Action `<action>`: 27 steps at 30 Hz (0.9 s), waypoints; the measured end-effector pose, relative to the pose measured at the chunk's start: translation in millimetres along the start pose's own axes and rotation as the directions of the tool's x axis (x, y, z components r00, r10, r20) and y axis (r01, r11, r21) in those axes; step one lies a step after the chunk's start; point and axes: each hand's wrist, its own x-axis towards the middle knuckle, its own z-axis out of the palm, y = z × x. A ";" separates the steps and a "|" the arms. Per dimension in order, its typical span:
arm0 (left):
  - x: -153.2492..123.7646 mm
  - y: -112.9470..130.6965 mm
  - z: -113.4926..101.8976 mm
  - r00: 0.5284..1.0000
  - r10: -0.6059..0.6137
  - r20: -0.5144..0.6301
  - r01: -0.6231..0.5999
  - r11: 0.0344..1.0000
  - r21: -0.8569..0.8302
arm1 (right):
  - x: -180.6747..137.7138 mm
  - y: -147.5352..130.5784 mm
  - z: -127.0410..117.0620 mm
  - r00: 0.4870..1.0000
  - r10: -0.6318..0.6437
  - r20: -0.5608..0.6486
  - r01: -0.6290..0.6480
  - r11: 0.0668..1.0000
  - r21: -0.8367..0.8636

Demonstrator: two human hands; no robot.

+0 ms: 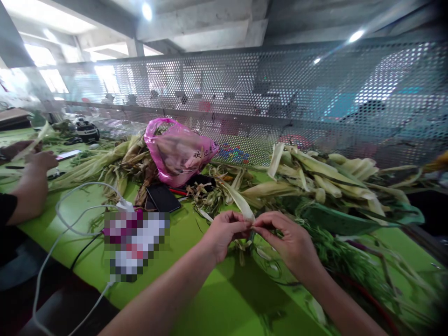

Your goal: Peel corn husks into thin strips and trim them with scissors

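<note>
My left hand [227,232] and my right hand [285,233] meet fingertip to fingertip above the green table [224,303]. Between them is a pale strip of corn husk [241,201], pinched by both; its broad end rises up and to the left. The fingers of each hand are closed, and what lies right at the fingertips is partly covered. Just below the hands, small husk scraps [242,249] hang or lie over the table; I cannot tell which. Some thin, clear loops [269,263] show beside my right hand.
A pink plastic bag [178,149] stands among dried husks [119,163]. At right, a green basin [336,221] holds piled husks, with feathery greenery [332,254] before it. Left are a black phone [163,198], a white cable [58,210] and another person's arm [33,186]. A perforated metal screen [210,88] stands behind.
</note>
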 end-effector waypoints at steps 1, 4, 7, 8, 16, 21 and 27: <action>0.0 -0.2 -0.1 1.000 0.004 0.001 -0.004 1.000 -0.001 | -0.3 -0.2 0.4 1.000 0.019 0.003 -0.019 1.000 -0.001; -0.5 -0.2 0.0 1.000 0.017 0.004 -0.017 1.000 0.003 | -1.7 -1.1 2.5 0.996 0.085 0.005 -0.085 0.996 0.012; -1.7 0.7 0.8 1.000 0.025 0.017 -0.025 1.000 0.001 | -3.1 -1.5 4.4 0.985 0.170 -0.011 -0.169 0.984 0.062; -2.0 1.1 1.2 0.999 0.026 0.025 -0.026 1.000 0.003 | -3.2 -1.5 4.8 0.981 0.193 -0.016 -0.191 0.978 0.083; -1.5 1.2 2.5 0.998 0.044 0.053 -0.049 0.994 0.096 | -0.3 -5.1 5.4 0.969 0.246 -0.034 -0.237 0.957 0.169; -1.5 0.2 1.7 1.000 0.017 0.007 -0.017 0.998 0.058 | -0.6 -5.6 3.2 0.982 0.188 0.005 -0.185 0.961 0.206; -1.2 0.5 1.0 1.000 0.005 0.004 -0.005 1.000 -0.013 | -0.5 -4.9 -0.8 0.998 0.058 -0.014 -0.056 0.993 0.107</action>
